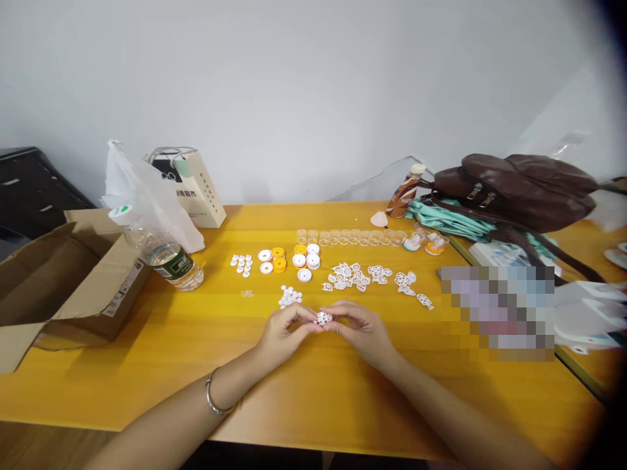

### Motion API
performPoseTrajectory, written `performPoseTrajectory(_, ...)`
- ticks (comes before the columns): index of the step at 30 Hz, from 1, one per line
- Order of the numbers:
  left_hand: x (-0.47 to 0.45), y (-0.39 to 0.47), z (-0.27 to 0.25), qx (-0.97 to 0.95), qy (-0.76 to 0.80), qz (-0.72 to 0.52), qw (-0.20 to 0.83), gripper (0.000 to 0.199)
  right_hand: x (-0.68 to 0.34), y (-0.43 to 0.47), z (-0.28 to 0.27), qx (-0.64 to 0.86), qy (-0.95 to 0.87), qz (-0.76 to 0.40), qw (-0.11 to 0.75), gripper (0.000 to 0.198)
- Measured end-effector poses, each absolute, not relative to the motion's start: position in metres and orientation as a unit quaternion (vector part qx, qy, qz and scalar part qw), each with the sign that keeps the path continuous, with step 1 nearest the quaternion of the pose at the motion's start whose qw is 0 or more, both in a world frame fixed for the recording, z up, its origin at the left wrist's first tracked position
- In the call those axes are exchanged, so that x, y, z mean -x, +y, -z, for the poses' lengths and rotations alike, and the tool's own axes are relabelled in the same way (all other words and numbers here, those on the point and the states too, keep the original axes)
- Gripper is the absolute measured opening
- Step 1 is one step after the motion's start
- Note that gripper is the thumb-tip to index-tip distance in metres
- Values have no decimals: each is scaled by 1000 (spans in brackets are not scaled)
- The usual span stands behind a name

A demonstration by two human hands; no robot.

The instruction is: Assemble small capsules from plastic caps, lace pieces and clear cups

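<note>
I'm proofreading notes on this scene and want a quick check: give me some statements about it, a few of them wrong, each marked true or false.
1. The left hand and right hand hold one small white piece between them. True.
2. A bracelet is on the right wrist. False: the bracelet is on the left wrist.
3. The row of clear round pieces is nearer the wall than the flat white cutouts. True.
4. The cardboard box is closed. False: the cardboard box stands open.
5. A green-labelled bottle is beside the box. True.
</note>
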State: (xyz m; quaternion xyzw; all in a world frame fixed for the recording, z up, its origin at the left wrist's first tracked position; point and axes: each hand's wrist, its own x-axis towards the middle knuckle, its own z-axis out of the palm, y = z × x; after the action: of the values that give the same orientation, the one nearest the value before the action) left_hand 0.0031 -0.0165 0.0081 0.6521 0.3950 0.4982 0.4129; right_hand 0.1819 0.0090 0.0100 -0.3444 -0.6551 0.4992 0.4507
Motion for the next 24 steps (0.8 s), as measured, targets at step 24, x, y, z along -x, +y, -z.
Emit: performPoseTrajectory(24, 2, -16, -5, -738, 420, -424, 315, 14, -183, 12, -15, 376, -557, -635, 379, 15)
